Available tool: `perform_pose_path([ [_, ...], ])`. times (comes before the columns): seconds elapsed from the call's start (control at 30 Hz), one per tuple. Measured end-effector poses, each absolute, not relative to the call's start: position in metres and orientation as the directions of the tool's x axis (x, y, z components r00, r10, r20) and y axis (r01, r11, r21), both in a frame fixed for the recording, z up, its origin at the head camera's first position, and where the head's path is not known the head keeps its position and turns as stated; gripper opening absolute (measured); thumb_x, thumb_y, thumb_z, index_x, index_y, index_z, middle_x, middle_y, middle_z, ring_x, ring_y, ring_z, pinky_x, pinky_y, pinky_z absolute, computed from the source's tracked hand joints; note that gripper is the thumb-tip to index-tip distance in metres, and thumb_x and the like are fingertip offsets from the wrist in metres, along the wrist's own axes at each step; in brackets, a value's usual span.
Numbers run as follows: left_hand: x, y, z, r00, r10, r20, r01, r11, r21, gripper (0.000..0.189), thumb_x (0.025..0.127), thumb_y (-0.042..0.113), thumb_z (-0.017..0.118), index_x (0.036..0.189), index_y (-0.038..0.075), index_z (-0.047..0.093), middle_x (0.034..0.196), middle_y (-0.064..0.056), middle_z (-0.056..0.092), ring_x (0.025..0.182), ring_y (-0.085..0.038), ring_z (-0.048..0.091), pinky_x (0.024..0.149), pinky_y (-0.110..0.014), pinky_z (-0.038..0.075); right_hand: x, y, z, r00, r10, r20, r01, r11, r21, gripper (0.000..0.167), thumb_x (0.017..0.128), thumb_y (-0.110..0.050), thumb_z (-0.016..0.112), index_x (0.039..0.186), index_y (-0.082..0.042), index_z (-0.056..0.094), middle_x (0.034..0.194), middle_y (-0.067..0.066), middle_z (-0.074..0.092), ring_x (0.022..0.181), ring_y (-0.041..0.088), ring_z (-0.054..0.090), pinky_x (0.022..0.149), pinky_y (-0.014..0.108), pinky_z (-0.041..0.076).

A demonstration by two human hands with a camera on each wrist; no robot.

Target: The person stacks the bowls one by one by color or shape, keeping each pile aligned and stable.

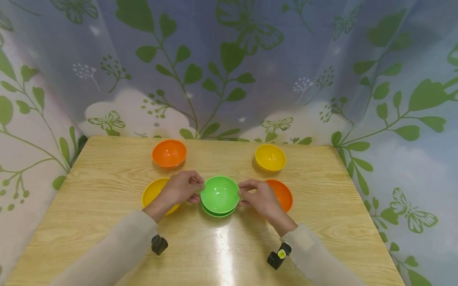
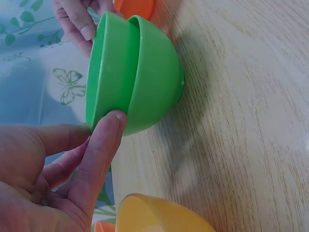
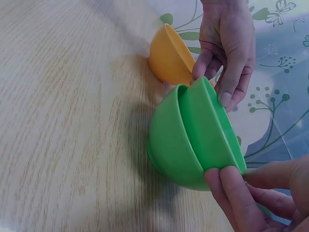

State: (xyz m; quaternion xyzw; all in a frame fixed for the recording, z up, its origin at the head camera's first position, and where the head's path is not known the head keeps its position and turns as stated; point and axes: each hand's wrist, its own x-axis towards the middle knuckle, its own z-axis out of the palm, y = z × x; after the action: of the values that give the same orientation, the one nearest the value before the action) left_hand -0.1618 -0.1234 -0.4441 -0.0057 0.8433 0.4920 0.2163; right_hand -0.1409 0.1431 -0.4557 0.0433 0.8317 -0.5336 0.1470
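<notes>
Head view: your left hand point(image 1: 182, 187) and right hand point(image 1: 260, 196) pinch opposite rims of two nested green bowls point(image 1: 219, 194) at mid-table. Around them sit two orange and two yellow bowls on the wooden table point(image 1: 107, 186), against a leaf-printed curtain point(image 1: 229, 67).

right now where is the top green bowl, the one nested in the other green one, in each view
Head: top green bowl at table centre, between left hand and right hand.
Left wrist: upper middle, rim facing left, left hand's finger on its edge.
Right wrist: centre right, rim facing right.
Shared landmark: the lower green bowl it nests in, on the wooden table.
</notes>
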Motion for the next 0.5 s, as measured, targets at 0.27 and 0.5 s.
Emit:
perform_pose_path([
  [0.27,-0.1624,-0.1233,-0.4456,-0.898,0.208,-0.388,-0.227,0.536,0.813,0.02,0.107,0.012,0.068,0.122,-0.001,0.072,0.105,-0.015,0.073,0.07,-0.017,0.076,0.077,-0.039,0.07,-0.1405,0.1408,-0.4593,-0.943,-0.074,-0.324,0.259,0.446,-0.857,0.025,0.103,-0.007,0.072,0.127,-0.002,0.077,0.117,0.014,0.078,0.087,0.031,0.083,0.083,0.043,0.07],
  [0.5,-0.1617,-0.1223,-0.4454,-0.892,0.203,-0.403,-0.235,0.553,0.799,0.022,0.107,0.01,0.067,0.124,-0.002,0.072,0.109,-0.017,0.074,0.071,-0.017,0.076,0.076,-0.036,0.07,-0.1396,0.1402,-0.4619,-0.936,-0.08,-0.342,0.274,0.443,-0.854,0.026,0.103,-0.007,0.072,0.129,-0.002,0.076,0.115,0.012,0.078,0.086,0.031,0.083,0.08,0.042,0.07],
])
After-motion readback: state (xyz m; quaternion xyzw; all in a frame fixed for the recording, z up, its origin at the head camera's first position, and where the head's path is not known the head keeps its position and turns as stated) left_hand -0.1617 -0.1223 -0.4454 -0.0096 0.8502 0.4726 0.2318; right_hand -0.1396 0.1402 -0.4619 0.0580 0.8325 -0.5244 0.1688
